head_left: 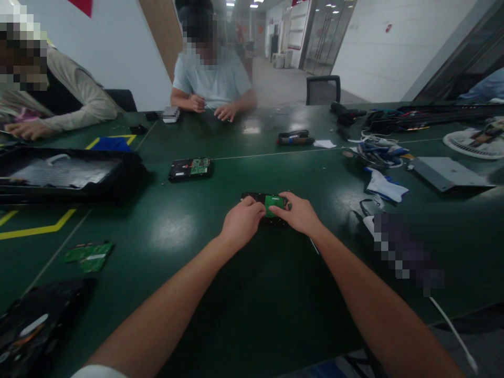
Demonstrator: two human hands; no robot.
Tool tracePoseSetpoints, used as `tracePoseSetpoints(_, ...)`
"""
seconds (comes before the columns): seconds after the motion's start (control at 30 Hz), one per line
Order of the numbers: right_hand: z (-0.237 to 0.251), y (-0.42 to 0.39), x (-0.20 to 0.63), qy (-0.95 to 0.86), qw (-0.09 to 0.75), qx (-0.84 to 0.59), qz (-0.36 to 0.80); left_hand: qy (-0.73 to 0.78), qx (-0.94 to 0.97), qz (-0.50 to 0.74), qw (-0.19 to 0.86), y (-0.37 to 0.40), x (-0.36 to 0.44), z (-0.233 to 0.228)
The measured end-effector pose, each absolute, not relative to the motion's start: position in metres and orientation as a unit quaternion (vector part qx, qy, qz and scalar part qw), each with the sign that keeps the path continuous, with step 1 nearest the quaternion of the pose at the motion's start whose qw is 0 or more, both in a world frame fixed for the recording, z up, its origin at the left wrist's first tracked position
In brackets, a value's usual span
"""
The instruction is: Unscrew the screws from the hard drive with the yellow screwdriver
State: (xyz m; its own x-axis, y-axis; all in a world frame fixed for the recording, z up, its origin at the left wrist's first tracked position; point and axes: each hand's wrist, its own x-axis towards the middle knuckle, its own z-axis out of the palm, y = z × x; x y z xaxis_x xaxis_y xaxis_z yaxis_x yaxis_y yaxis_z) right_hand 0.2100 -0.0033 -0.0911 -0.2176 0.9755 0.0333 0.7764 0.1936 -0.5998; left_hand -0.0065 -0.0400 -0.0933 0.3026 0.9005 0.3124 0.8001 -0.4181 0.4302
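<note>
A black hard drive [256, 197] with a green circuit board [273, 201] facing up is between my hands, at the middle of the green table. My left hand [243, 219] is closed at the drive's left side, its curled fingertips by the board's left edge; some of them are hidden. My right hand [301, 211] grips the right end, with the thumb lying on the board and the fingers round the far side. A thin light rod [315, 247], perhaps a tool, lies partly under my right forearm.
Another hard drive [190, 169] lies ahead on the left. Loose green boards [91, 256] and an opened drive [43, 320] are nearer left, before a large black tray [129, 176]. A glove [388, 187] and metal box [449, 172] lie right. Two people [214, 79] sit opposite.
</note>
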Motion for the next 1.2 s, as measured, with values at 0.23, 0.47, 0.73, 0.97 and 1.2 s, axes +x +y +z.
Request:
tracePoseSetpoints(0.23,-0.093,-0.003,0.211,-0.758,0.196,-0.582,0.218,0.526,0.807,0.250,0.095,-0.041,-0.006,-0.092)
tracePoseSetpoints(0.47,-0.096,-0.001,0.212,-0.766,0.197,-0.579,0.198,0.525,0.818,0.213,0.096,-0.042,-0.005,-0.089)
tracePoseSetpoints(0.73,-0.093,-0.003,0.212,-0.761,0.200,-0.581,0.209,0.506,0.851,0.138,0.029,-0.045,-0.005,-0.082)
tracePoseSetpoints(0.97,-0.095,0.000,0.213,-0.762,0.206,-0.576,0.214,0.494,0.859,0.128,0.052,-0.042,-0.012,-0.074)
tracePoseSetpoints(1.2,-0.096,-0.001,0.214,-0.758,0.210,-0.577,0.221,0.469,0.874,0.117,0.053,-0.041,-0.017,-0.069)
